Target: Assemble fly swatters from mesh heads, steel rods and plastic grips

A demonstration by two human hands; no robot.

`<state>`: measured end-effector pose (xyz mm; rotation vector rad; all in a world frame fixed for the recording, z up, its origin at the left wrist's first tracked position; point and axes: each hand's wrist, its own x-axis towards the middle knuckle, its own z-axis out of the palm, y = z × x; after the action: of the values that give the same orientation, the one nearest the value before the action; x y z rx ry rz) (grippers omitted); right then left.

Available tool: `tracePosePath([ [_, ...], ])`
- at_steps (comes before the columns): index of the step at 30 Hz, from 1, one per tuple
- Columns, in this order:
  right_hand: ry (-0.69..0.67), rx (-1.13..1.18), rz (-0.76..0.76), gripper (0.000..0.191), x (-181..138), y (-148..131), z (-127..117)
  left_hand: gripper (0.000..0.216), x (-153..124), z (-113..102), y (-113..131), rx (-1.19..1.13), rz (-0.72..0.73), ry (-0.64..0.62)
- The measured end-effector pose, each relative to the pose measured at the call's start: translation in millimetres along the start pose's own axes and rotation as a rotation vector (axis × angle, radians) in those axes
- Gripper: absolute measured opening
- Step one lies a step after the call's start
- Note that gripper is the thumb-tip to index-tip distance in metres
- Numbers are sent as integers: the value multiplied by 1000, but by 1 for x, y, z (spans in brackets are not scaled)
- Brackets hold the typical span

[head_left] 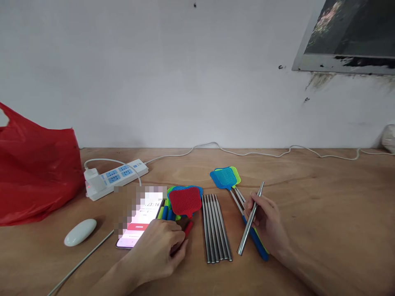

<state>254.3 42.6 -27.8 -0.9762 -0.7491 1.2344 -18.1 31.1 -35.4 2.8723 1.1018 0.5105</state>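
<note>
My right hand is closed round a thin metal rod, held tilted above the table. Under it lie two assembled fly swatters, blue and green, with handles running toward me. My left hand rests on the table with its fingers curled on the red handle of a red fly swatter head. That head tops a pile of blue and green swatter heads. Several loose metal rods lie side by side between my hands.
A lit phone lies left of my left hand. A white power strip with a plugged charger, a white oval mouse and a red plastic bag are at the left. White cables run along the wall.
</note>
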Motion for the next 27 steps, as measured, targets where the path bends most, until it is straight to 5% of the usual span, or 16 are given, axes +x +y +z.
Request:
tracePosePath([
  [27, -49, -110, 60, 51, -1, 6, -1, 35, 0, 13, -8, 136, -68, 99],
])
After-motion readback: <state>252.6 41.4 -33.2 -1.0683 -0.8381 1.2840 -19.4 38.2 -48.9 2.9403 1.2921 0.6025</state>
